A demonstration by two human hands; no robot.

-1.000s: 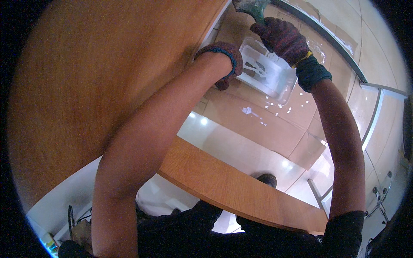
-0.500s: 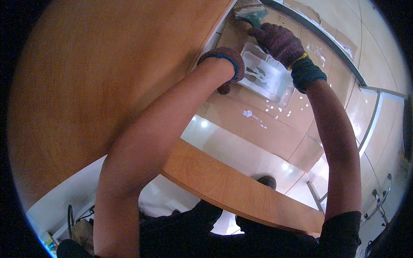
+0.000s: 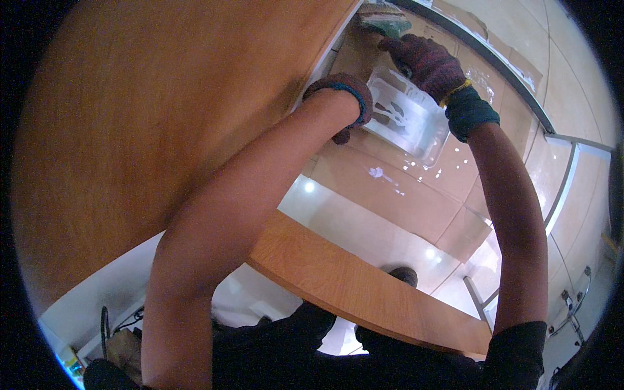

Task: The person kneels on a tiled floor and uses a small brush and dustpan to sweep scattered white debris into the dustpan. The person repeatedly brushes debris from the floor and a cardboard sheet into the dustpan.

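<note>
My right hand (image 3: 432, 65), in a dark purple knit glove with a green cuff, is closed around a wide paintbrush (image 3: 389, 26) with pale bristles and a greenish lower part. The brush is at the top of the view, close to the edge of a large wooden panel (image 3: 195, 84). Below that hand sits a clear plastic tray (image 3: 426, 140) with white paint (image 3: 396, 114) spread inside. My left hand (image 3: 338, 94), gloved the same way, is by the panel's edge, left of the tray. Its wrist hides most of the fingers, so its grip does not show.
Flattened cardboard (image 3: 396, 175) covers the tiled floor under the tray, with white drips on it. A dark metal bar (image 3: 484, 58) borders it at the far right. A curved wooden board (image 3: 364, 286) lies across in front of me, and a shoe (image 3: 403, 276) shows beyond it.
My right hand and the paintbrush have shifted slightly right. The whole view has also moved a little; the left hand stays by the panel's edge.
</note>
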